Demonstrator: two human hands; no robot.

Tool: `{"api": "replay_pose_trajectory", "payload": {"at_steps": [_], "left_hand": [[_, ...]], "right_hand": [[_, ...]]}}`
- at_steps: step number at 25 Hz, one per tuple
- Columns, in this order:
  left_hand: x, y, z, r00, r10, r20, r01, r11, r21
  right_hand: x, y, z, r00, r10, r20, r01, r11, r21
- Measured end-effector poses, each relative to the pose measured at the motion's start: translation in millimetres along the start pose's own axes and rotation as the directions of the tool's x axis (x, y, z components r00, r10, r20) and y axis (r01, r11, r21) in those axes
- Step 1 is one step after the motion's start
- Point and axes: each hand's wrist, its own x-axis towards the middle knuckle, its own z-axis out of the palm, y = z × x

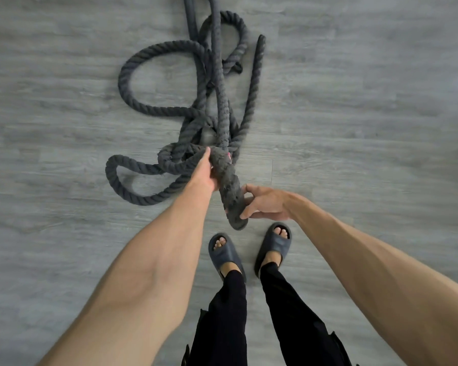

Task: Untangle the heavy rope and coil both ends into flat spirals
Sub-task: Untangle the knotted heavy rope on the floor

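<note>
Above the feet, the left hand (205, 171) is closed in a full grip around the heavy rope (224, 133) just behind its frayed end (234, 204), while the right hand (266, 203) pinches that end lightly between thumb and fingertips, its grip only partly closed. From there the rope rises off the floor (354, 114) and runs forward over a tangle (209, 128) of crossing loops lying ahead. This looks like the untangling step: 1 end is lifted free and no spiral is started. Next, that end likely needs drawing back out of the crossings. Bare floor lies wide on both sides; the slippers (250, 249) stand close beneath the hanging end.
</note>
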Motion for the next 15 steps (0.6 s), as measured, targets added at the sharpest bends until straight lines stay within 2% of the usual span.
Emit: {"api": "replay_pose_trajectory", "payload": {"at_steps": [2,3,4,5,6,7,8,9,11,13,15], "left_hand": [[-16.9,-14.6,-4.6,0.995,-0.025,0.094,0.013,0.992,0.127],[-23.8,-24.4,-14.4,0.993,-0.027,0.114,-0.008,0.956,0.293],[-32.1,-35.9,-29.1,0.99,-0.04,0.134,-0.037,0.851,0.524],[-38.4,-47.6,-48.3,0.982,-0.076,0.173,-0.082,0.652,0.753],[-44.9,-59.2,-67.1,0.971,-0.143,0.189,-0.122,0.383,0.916],[-51.2,-68.7,-81.4,0.959,-0.215,0.184,-0.162,0.117,0.98],[-60.3,-76.3,-87.6,0.946,-0.272,0.177,-0.203,-0.07,0.977],[-72.1,-82.0,-85.6,0.931,-0.315,0.183,-0.235,-0.134,0.963],[-88.3,-98.1,-69.7,0.911,-0.341,0.233,-0.283,-0.105,0.953],[-91.2,-119.0,-49.6,0.897,-0.359,0.259,-0.347,-0.206,0.915],[-89.0,-142.6,-40.1,0.875,-0.403,0.268,-0.399,-0.288,0.871]], "right_hand": [[-2.5,-0.8,4.5,0.994,0.095,-0.052,-0.102,0.982,-0.161],[-4.3,-1.2,7.7,0.981,0.106,-0.161,-0.141,0.965,-0.221],[-3.7,-1.7,8.6,0.949,0.087,-0.302,-0.156,0.964,-0.214],[-2.1,-3.0,6.7,0.893,0.061,-0.446,-0.133,0.983,-0.13],[0.1,-5.2,3.0,0.836,0.054,-0.546,-0.072,0.997,-0.012],[2.4,-8.6,0.9,0.812,0.052,-0.581,-0.024,0.998,0.056],[5.7,-12.4,1.5,0.811,0.07,-0.58,-0.018,0.995,0.095],[8.8,-15.4,5.2,0.821,0.08,-0.565,-0.052,0.996,0.066],[18.4,-4.5,16.6,0.812,0.086,-0.577,-0.224,0.959,-0.172],[22.6,26.9,19.7,0.763,0.074,-0.642,-0.378,0.857,-0.351],[16.9,67.9,9.4,0.681,0.091,-0.727,-0.485,0.8,-0.355]]}}
